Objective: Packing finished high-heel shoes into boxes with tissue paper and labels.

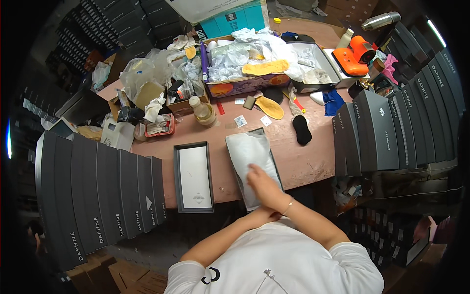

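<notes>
A dark grey shoebox [279, 183] stands at the table's front edge, slightly turned, with white tissue paper [248, 147] covering what is inside. My right hand [264, 187] lies on the paper near the middle of the box, its fingers reaching forward and apart, holding nothing that shows. Crossing beneath my right wrist is my left hand [263, 216], at the near end of the box; its fingers are hidden. To the left, the box's shallow lid [193, 175] lies with its white inside facing up, apart from both hands.
Stacked grey shoeboxes [103, 188] flank me on the left, with more shoeboxes [374, 130] on the right. Farther back are a paper-filled carton [245, 85], a glue bottle [203, 111], yellow insoles [269, 107], a black insole [302, 130] and an orange device [351, 58].
</notes>
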The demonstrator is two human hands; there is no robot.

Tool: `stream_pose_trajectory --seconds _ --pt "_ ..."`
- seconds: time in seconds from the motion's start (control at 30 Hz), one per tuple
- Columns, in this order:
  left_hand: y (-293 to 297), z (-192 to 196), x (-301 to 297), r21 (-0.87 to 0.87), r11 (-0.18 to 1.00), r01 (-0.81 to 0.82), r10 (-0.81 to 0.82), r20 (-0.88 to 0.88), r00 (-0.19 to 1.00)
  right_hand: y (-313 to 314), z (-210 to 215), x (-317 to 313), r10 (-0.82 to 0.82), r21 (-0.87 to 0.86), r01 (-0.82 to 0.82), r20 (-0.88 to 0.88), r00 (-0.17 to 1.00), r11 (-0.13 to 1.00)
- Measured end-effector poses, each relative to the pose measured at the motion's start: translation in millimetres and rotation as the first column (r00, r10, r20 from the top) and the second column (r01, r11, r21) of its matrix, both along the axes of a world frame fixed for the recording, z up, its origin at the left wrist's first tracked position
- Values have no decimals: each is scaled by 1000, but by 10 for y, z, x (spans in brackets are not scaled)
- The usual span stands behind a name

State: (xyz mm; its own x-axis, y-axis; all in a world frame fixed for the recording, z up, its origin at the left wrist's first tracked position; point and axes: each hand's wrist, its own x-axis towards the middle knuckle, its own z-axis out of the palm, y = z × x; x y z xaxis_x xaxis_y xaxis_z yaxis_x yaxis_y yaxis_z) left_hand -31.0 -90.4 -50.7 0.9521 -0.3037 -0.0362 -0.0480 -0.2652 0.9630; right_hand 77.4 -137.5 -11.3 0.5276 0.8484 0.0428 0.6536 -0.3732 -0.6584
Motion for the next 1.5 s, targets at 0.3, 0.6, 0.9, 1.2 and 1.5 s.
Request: stream_pose_trajectory --seconds 0.3,0.6,0.9,1.2,1.5 --pt "1081 -724 110 -382 -264 -886 756 -653 56 36 224 290 96 237 -61 -140 985 970" --pt "818 -272 274 -420 123 -899 720 -586 372 728 -819 854 131 -85 -124 89 987 989" --pt "868 -235 365 -601 -141 -787 365 -771 523 394 -239 9 210 286 -234 113 971 929" --pt "972 -311 168 -595 -358 -720 195 -802 565 -216 -1229 -217 -67 -431 57 -8 998 901" --pt "1051 -184 71 -469 26 -883 394 -807 440 -600 -650 424 119 110 176 -992 -43 978"
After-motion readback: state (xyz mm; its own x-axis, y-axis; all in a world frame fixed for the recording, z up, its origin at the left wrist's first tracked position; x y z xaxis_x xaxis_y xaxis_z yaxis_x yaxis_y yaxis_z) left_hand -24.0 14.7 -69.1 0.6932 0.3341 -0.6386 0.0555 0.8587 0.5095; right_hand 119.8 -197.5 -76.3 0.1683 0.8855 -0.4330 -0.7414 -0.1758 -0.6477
